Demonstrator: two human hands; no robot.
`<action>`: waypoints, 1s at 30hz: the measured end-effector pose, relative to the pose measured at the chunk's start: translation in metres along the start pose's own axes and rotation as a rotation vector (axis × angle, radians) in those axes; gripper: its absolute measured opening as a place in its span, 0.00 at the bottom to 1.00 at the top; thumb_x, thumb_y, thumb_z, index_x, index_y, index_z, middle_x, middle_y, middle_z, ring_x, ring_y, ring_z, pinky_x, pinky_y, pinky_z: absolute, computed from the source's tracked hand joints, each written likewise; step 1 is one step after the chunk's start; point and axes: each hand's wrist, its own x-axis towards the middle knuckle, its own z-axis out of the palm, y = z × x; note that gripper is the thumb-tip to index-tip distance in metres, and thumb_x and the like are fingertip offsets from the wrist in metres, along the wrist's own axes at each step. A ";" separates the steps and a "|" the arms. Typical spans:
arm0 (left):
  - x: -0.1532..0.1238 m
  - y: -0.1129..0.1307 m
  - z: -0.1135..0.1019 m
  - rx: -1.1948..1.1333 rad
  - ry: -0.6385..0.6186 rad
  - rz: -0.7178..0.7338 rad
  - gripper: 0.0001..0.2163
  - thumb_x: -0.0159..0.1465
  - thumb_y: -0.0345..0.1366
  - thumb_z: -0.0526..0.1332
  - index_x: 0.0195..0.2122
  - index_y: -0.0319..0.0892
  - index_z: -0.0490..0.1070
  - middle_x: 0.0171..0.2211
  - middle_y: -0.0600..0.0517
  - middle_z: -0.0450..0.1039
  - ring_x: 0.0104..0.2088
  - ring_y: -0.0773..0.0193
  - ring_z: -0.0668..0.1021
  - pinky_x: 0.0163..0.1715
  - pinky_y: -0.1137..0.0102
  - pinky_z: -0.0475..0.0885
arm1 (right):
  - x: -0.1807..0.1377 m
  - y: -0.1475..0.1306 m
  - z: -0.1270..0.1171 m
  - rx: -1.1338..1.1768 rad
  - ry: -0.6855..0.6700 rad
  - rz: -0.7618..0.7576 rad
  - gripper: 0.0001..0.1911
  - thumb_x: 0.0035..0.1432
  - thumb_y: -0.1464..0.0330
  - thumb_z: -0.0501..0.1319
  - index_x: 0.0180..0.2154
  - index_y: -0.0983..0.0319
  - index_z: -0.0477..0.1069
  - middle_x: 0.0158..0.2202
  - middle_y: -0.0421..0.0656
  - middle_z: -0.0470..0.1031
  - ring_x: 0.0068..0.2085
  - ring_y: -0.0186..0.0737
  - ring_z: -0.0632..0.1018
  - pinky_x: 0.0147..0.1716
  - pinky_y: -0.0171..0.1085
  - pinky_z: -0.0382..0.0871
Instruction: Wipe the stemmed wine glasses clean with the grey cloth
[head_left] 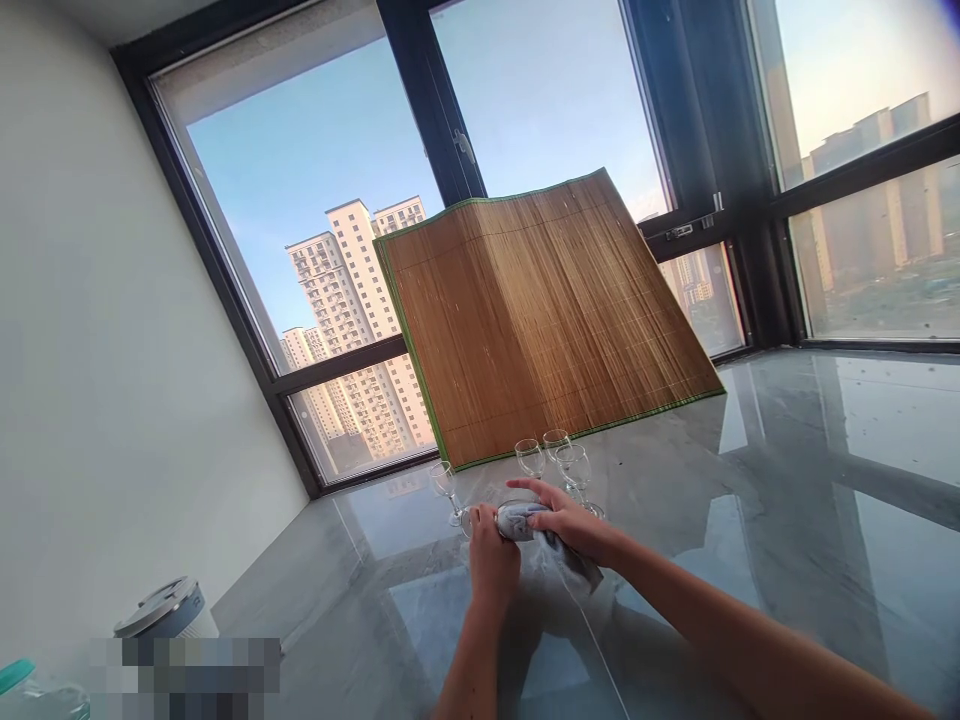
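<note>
My left hand (491,560) is closed around a clear stemmed glass (480,517) lying sideways over the glossy marble floor (787,520). My right hand (566,522) presses a grey cloth (559,545) onto and around that glass, fingers curled over it. Most of the held glass is hidden by the cloth and both hands. Several empty wine glasses stand just beyond the hands: one at the left (444,485), others at the right (529,456), (574,468).
A bamboo mat (547,310) leans against the tall window (322,250) behind the glasses. A white wall (97,350) runs along the left. A round lidded container (169,610) sits at the lower left beside a blurred patch.
</note>
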 end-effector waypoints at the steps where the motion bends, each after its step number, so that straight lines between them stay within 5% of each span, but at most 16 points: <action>1: 0.001 0.000 0.001 -0.035 0.016 -0.004 0.07 0.59 0.25 0.56 0.30 0.45 0.63 0.35 0.48 0.66 0.36 0.58 0.70 0.38 0.65 0.64 | 0.000 -0.001 0.000 0.047 0.019 -0.017 0.36 0.50 0.70 0.55 0.62 0.56 0.60 0.42 0.42 0.76 0.39 0.36 0.75 0.36 0.32 0.67; 4: 0.005 -0.002 0.006 -0.197 0.051 -0.060 0.07 0.56 0.24 0.57 0.29 0.45 0.65 0.33 0.49 0.67 0.38 0.57 0.71 0.41 0.65 0.66 | 0.000 -0.006 0.001 0.259 0.052 -0.060 0.36 0.50 0.66 0.58 0.62 0.57 0.59 0.40 0.41 0.75 0.37 0.36 0.75 0.35 0.33 0.68; 7: 0.008 -0.003 0.011 -0.408 0.013 -0.261 0.09 0.52 0.25 0.60 0.28 0.45 0.62 0.27 0.52 0.65 0.31 0.61 0.72 0.33 0.68 0.68 | 0.002 -0.012 0.001 0.347 0.132 -0.084 0.37 0.51 0.63 0.59 0.63 0.58 0.57 0.39 0.42 0.75 0.34 0.36 0.74 0.33 0.33 0.68; 13: 0.009 0.004 0.006 -0.881 -0.076 -0.652 0.14 0.47 0.25 0.59 0.32 0.46 0.57 0.21 0.60 0.58 0.19 0.72 0.65 0.20 0.76 0.60 | 0.013 -0.003 -0.005 0.092 0.531 -0.191 0.32 0.54 0.64 0.57 0.60 0.61 0.57 0.38 0.43 0.75 0.32 0.35 0.72 0.33 0.33 0.66; 17: 0.007 0.019 -0.004 -1.203 -0.240 -0.730 0.16 0.45 0.25 0.62 0.33 0.45 0.59 0.25 0.60 0.62 0.17 0.74 0.64 0.17 0.77 0.57 | 0.017 0.015 0.002 -0.100 0.470 -0.186 0.31 0.56 0.67 0.54 0.62 0.61 0.54 0.37 0.42 0.75 0.32 0.35 0.73 0.36 0.35 0.67; 22: 0.005 0.026 -0.018 -1.589 -0.380 -0.640 0.09 0.51 0.24 0.60 0.31 0.41 0.63 0.30 0.54 0.66 0.21 0.75 0.64 0.21 0.78 0.63 | 0.018 0.031 0.015 -0.366 0.345 -0.059 0.31 0.54 0.72 0.53 0.60 0.63 0.60 0.37 0.45 0.76 0.36 0.40 0.75 0.42 0.38 0.66; 25: 0.006 0.023 -0.024 -1.741 -0.408 -0.617 0.06 0.54 0.24 0.59 0.30 0.39 0.65 0.31 0.52 0.66 0.22 0.75 0.64 0.22 0.78 0.63 | 0.018 0.033 0.020 -0.241 0.310 0.031 0.31 0.51 0.72 0.53 0.59 0.64 0.61 0.42 0.46 0.76 0.39 0.40 0.75 0.41 0.37 0.67; 30: 0.010 0.019 -0.021 -1.675 -0.273 -0.654 0.07 0.53 0.23 0.58 0.30 0.41 0.64 0.30 0.52 0.66 0.22 0.73 0.65 0.21 0.77 0.63 | 0.013 0.031 0.022 -0.009 0.209 0.174 0.31 0.49 0.70 0.56 0.58 0.64 0.62 0.32 0.41 0.74 0.31 0.37 0.72 0.29 0.34 0.63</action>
